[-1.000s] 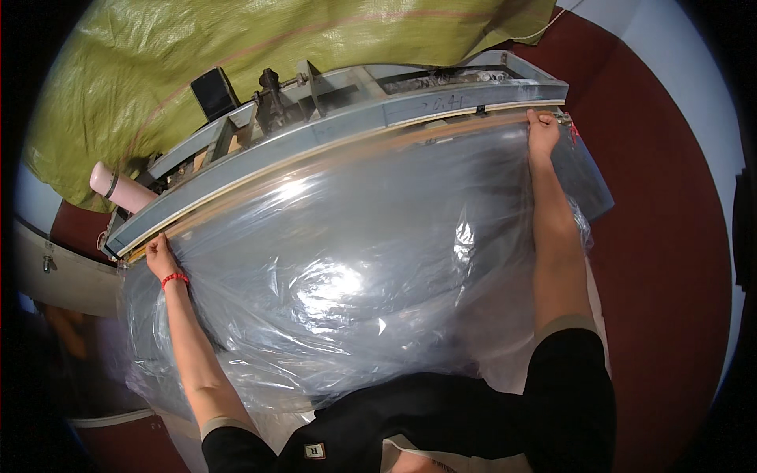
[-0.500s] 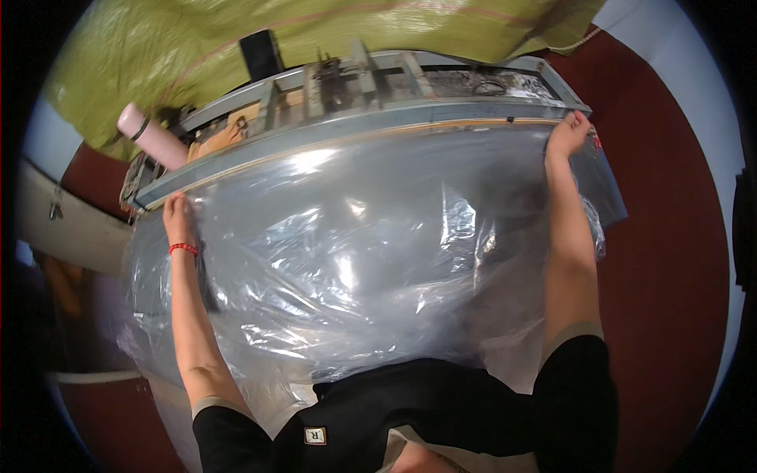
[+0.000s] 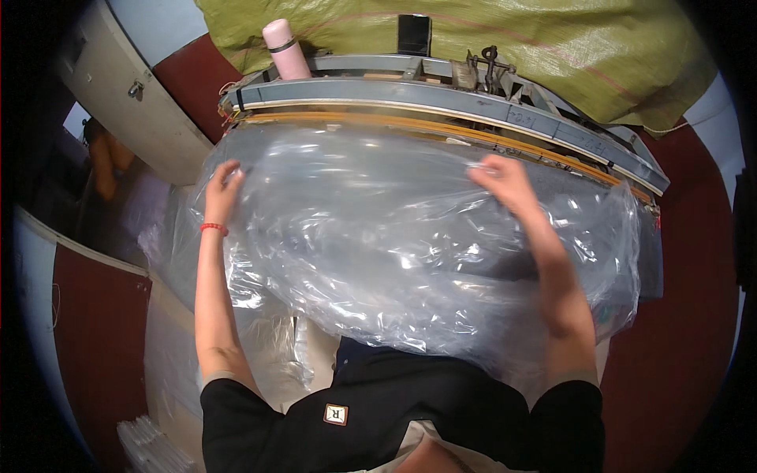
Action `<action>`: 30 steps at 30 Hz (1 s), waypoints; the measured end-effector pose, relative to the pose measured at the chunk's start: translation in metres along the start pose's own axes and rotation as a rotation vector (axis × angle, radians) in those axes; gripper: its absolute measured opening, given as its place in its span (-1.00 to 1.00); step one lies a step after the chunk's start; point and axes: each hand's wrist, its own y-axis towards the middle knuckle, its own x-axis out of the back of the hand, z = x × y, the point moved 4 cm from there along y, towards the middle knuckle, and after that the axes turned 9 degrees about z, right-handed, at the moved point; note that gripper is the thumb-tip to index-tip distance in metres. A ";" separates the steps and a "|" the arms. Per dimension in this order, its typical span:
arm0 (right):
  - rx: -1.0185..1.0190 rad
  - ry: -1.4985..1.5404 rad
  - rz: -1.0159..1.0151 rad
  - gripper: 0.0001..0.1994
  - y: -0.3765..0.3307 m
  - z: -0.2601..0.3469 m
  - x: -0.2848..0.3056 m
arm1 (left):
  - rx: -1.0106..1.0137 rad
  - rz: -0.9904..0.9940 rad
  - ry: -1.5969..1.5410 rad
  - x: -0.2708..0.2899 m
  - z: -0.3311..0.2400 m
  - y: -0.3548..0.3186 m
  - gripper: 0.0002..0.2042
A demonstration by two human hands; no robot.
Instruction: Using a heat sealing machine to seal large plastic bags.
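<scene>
1. Two bare hands lay on a large clear plastic bag (image 3: 394, 236) that spread, crumpled and shiny, across the bench in front of the person.
2. The left hand (image 3: 221, 189), a red band at its wrist, rested on the bag's upper left part with its fingers curled against the film; whether it pinched the film could not be told.
3. The right hand (image 3: 505, 180) sat near the bag's top edge, right of the middle, its fingers drawn together on a fold of the plastic.
4. The bag's far edge lay just beside the long grey sealing bar (image 3: 441, 98) of the machine, along a yellowish strip (image 3: 473, 134) that ran under that bar.
5. A pink bottle (image 3: 282, 47) stood upright on the machine's left end, and a dark rectangular device (image 3: 413, 33) stood near the middle behind it.
6. Green woven sheeting (image 3: 552, 47) covered what lay beyond the machine.
7. More clear plastic (image 3: 169, 370) lay low at the person's left.
</scene>
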 end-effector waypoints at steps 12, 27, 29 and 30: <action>-0.532 -0.652 -0.742 -0.72 -0.285 -0.155 0.261 | -0.195 0.184 -0.195 -0.083 -0.075 -0.154 -0.70; -0.599 -0.652 -0.758 -0.70 -0.305 -0.165 0.273 | 0.186 0.033 -1.256 -0.111 -0.094 -0.132 -0.94; -0.563 -0.619 -0.758 -0.70 -0.303 -0.155 0.268 | 0.052 -0.059 -1.066 -0.078 -0.094 -0.100 -0.95; -0.561 -0.612 -0.763 -0.70 -0.302 -0.153 0.268 | -0.012 -0.151 -0.937 -0.058 -0.097 -0.085 -0.95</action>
